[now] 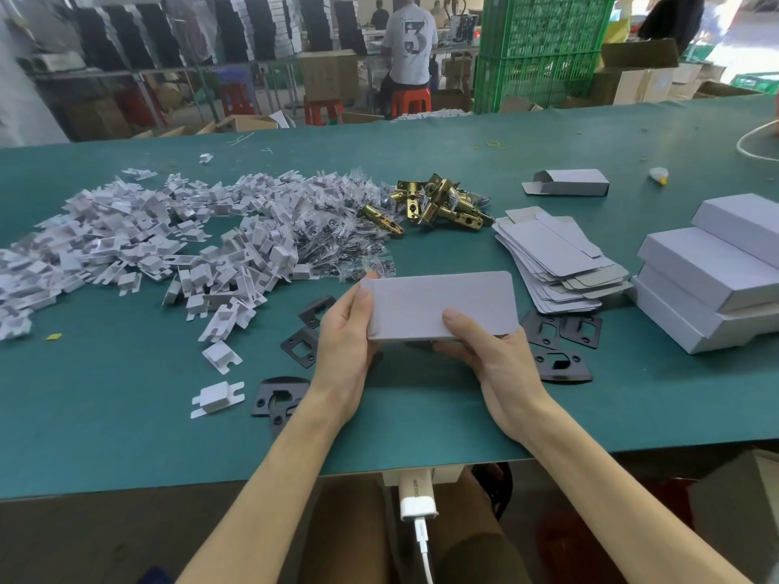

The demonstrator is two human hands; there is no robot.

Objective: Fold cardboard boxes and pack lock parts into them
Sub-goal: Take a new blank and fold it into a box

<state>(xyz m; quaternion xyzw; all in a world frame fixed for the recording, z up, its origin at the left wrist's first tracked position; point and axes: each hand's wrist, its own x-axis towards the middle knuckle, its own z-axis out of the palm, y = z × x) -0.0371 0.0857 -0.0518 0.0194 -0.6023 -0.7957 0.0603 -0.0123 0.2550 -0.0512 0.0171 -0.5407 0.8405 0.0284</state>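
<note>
grey cardboard box (438, 305) in curled fingers (457, 324) of left hand (345, 335) and right hand (495, 354)

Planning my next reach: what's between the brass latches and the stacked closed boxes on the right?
A fanned stack of flat box blanks, in the head view.

Two arms (274, 478) are bare from the elbows down to the left hand (343, 330) and the right hand (501, 360). The thumb nails are short and plain. Brown trousers (350, 541) cover the lap. A white cable (423, 545) hangs from a white plug (415, 505) there.
</note>
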